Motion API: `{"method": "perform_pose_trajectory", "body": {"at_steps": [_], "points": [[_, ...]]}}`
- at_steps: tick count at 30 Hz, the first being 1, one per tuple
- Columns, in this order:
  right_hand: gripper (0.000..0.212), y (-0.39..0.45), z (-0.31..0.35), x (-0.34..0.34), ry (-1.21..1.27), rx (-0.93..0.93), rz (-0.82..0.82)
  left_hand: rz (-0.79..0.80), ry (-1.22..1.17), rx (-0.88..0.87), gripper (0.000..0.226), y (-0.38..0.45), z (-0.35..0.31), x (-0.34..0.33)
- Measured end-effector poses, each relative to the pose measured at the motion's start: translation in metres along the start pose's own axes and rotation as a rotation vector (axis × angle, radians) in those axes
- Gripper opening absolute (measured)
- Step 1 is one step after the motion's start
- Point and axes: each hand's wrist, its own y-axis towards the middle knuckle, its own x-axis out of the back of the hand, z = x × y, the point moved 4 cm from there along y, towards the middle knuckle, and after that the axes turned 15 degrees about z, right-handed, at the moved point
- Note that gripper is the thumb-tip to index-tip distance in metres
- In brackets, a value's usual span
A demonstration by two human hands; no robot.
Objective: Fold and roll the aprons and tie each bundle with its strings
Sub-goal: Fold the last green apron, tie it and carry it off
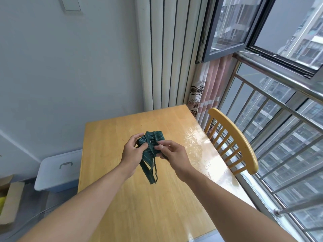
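Note:
A dark green striped apron, rolled into a small bundle point(156, 137), is held above the wooden table point(122, 198). My left hand point(131, 151) grips the bundle's left end. With its thumb and fingertips, my right hand point(172, 152) pinches a strap that crosses the bundle. Two loose strings point(151, 172) hang down between my hands, their ends just above the table.
A yellow wooden chair point(234, 137) stands at the table's right side, by a metal railing and windows. On the floor to the left are a white lidded storage box point(57, 170) and cardboard boxes point(9, 199). A wall and curtain rise behind the table.

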Motion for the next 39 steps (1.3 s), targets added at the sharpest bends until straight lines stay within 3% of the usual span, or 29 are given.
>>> {"method": "perform_pose_trajectory", "body": {"at_steps": [4,11,14,20,22,25,28,30,33,39], "points": [[0.023,-0.002,-0.001,0.005,0.039,-0.074,-0.052,0.052,-0.164,0.04,0.034,0.003,0.001,-0.001],[0.022,-0.001,-0.009,0.014,0.09,-0.393,0.238,0.107,-0.289,0.1,0.035,0.002,0.002,0.005],[0.027,-0.001,-0.013,0.017,0.054,-0.388,0.219,0.097,-0.319,0.092,0.034,0.0,0.003,0.004],[0.026,-0.002,-0.012,0.007,0.004,-0.435,0.343,0.103,-0.364,0.109,0.039,0.0,-0.001,0.001],[0.032,-0.002,-0.012,0.009,-0.078,-0.493,0.388,0.15,-0.412,0.144,0.042,-0.001,0.0,0.003],[0.036,-0.002,-0.013,0.017,-0.3,-0.571,0.444,0.374,-0.403,0.209,0.048,-0.007,-0.003,0.001],[0.02,-0.001,-0.002,0.024,-0.566,-0.566,0.487,0.64,-0.3,0.298,0.048,-0.018,-0.004,-0.004],[0.02,0.002,0.013,0.027,-0.758,-0.594,0.504,0.754,-0.203,0.361,0.061,-0.022,-0.001,-0.006],[0.033,0.005,0.032,0.025,-0.965,-0.617,0.505,0.814,-0.116,0.392,0.066,-0.023,-0.001,-0.011],[0.031,0.016,0.045,0.021,-1.111,-0.547,0.501,0.894,-0.027,0.433,0.046,-0.023,-0.009,-0.013]]}}
